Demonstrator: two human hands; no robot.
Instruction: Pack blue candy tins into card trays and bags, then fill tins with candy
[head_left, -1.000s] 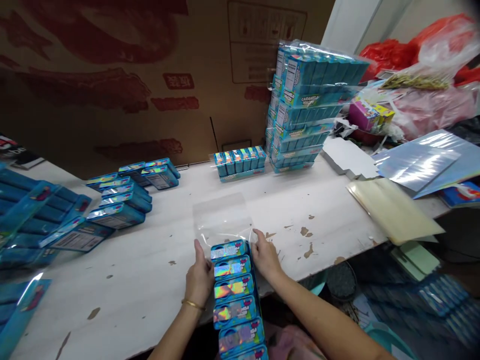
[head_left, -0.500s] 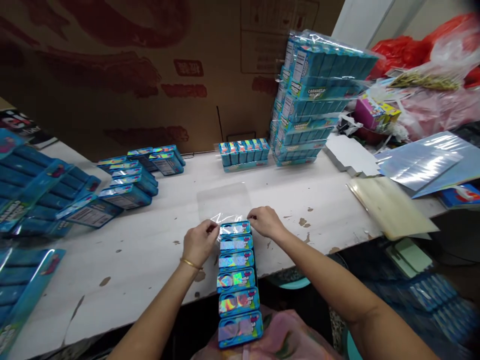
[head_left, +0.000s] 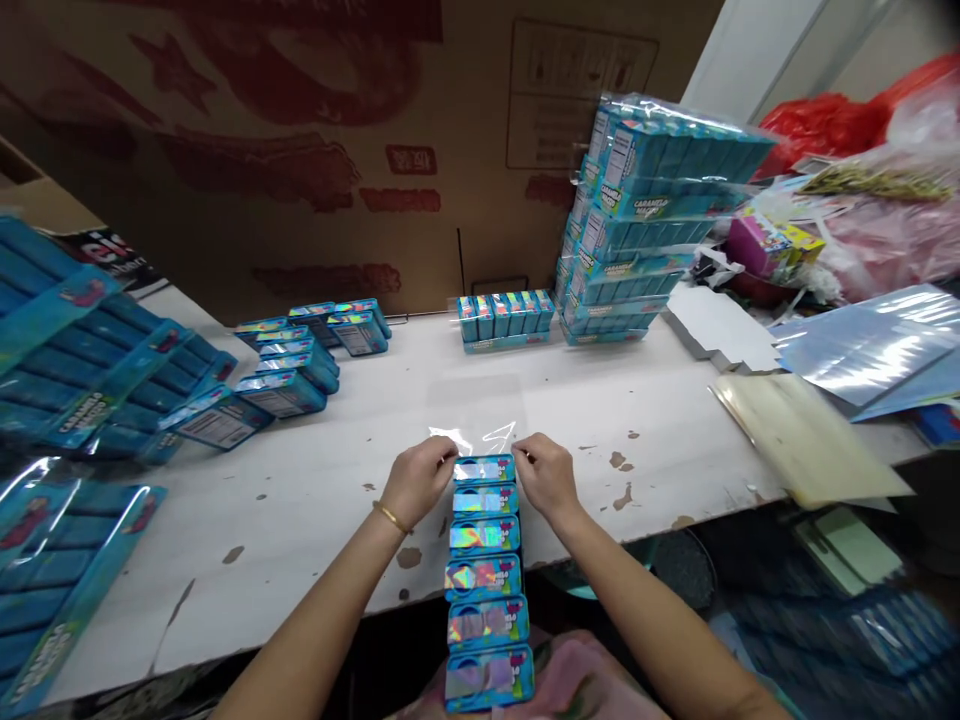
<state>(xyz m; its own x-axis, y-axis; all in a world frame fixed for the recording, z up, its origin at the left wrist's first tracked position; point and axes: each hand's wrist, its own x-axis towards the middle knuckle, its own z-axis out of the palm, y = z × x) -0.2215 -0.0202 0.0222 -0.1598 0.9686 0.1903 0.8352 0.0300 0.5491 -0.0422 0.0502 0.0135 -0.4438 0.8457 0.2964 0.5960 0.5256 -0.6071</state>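
Observation:
Six would be too exact to judge by number, so several small blue boxes with shiny labels form a row (head_left: 484,538) running from the table edge towards my body. At its far end lies a clear plastic film (head_left: 480,405), flat on the table, its near edge raised and glinting. My left hand (head_left: 420,482) is closed in a pinch at the film's near left corner, beside the farthest box. Opposite it, my right hand (head_left: 546,478) pinches the near right corner. The fingertips partly hide the film's corners.
Wrapped packs form a tall stack (head_left: 637,225) at the back right, beside a single pack (head_left: 504,318). Loose blue boxes (head_left: 296,375) and more packs (head_left: 90,350) stand left. A large carton (head_left: 300,150) closes off the back. Plastic sheets (head_left: 806,430) lie right.
The view has shifted, so the scene sits lower and further right. The film's near edge shows more glare between my hands. Both hands stay at the row's far end.

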